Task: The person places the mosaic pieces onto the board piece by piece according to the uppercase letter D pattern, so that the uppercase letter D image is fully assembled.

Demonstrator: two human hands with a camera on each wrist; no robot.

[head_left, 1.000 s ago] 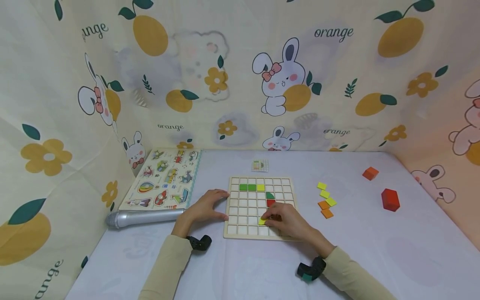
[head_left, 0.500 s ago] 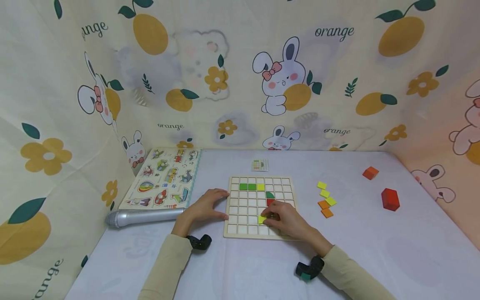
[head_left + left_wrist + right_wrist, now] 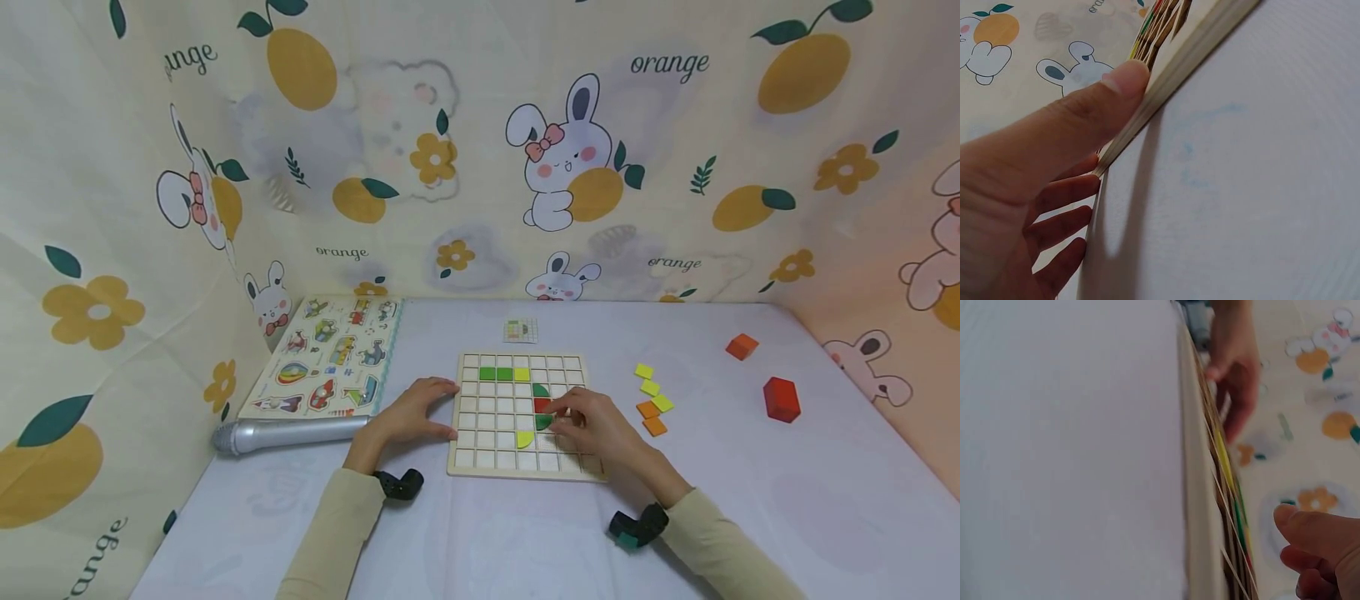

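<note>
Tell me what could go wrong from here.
The right hand has its fingertips close by the red tile and the green piece on its near side, so it might nudge either out of place.

The left hand touches the left edge of the board; a push there could slide it.

The silver microphone lies against or just beside the left hand, so drawing that hand back might roll it.

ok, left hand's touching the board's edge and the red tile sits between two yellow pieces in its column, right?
Not yellow: the head view shows the red tile between two green pieces. The left hand does touch the board's edge.
</note>
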